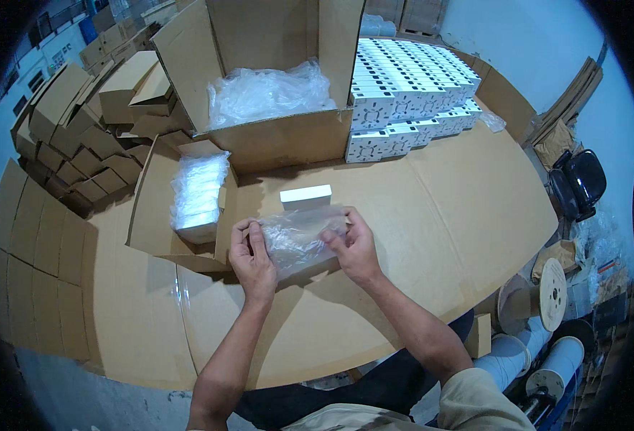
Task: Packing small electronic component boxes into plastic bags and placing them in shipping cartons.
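Observation:
A clear bubble-wrap bag point(295, 241) is stretched between my hands above the cardboard-covered table. My left hand point(254, 262) pinches its left edge, thumb uppermost. At the opposite edge, my right hand point(356, 246) grips the bag with its thumb pressed on the plastic. Just beyond the bag is a small white box point(305, 197). To the left, an open carton point(148, 212) holds a row of bubble-wrapped white boxes point(198, 194). Behind it, a larger open carton point(281, 140) contains a heap of clear bags point(270, 93).
Stacked white printed boxes point(410, 90) fill the table's back right. Folded cardboard cartons point(80, 144) are piled at the far left, with flat cardboard point(37, 266) nearer. A black chair point(579, 183) and several film rolls point(507, 352) stand off the table's right side.

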